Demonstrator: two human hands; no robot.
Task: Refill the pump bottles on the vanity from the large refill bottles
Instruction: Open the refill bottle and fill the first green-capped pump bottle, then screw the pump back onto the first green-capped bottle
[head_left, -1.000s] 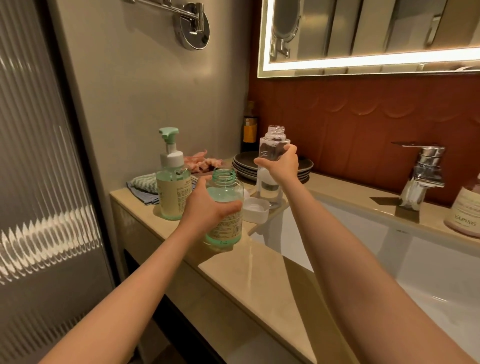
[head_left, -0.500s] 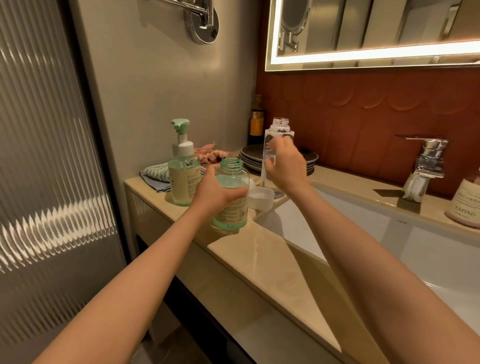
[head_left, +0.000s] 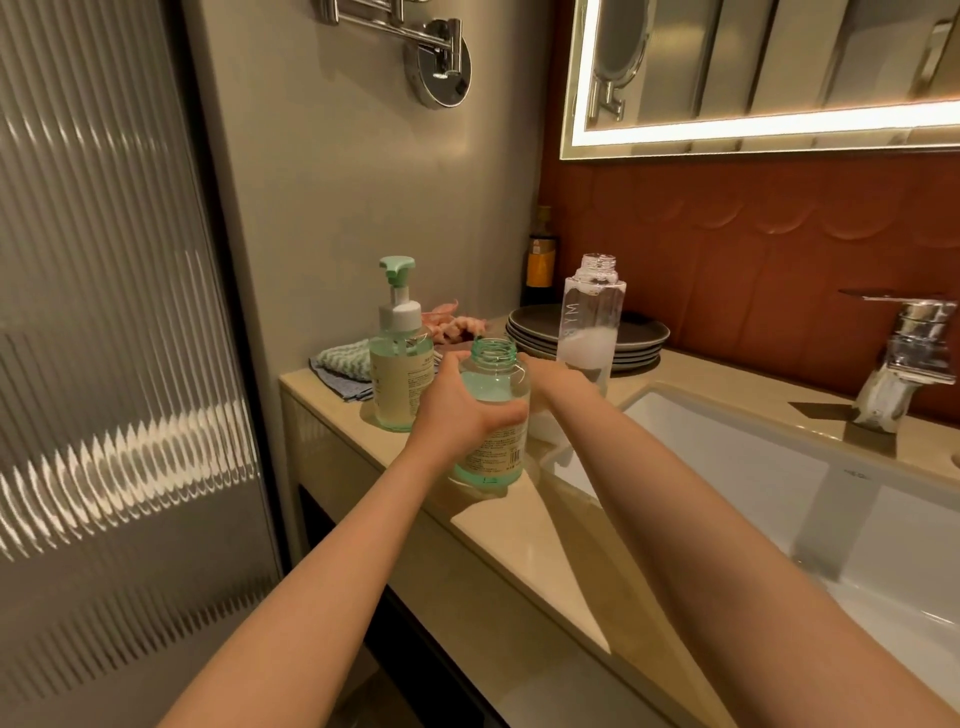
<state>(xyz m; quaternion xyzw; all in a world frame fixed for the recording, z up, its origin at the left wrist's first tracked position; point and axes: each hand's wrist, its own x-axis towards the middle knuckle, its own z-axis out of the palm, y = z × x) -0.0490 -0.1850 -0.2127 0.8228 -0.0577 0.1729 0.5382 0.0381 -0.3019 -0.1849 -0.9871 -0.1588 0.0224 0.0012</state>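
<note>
Centre frame: left hand (head_left: 457, 415) grips the upright green bottle (head_left: 493, 379); right hand (head_left: 556, 383) just behind it, fingers hidden; clear bottle (head_left: 592, 312) stands upper right.

Stacked plates (head_left: 642, 335), tap (head_left: 910, 358), perhaps cloth (head_left: 340, 365)

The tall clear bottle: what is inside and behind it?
Inside the tall clear bottle, white foamy liquid fills the lower part. Behind it stands a stack of dark plates. The right hand hides part of its base.

Pump bottle (head_left: 397, 374) left of capless bottle (head_left: 494, 382); tall bottle (head_left: 592, 317) behind it, before plates (head_left: 535, 328).
</note>
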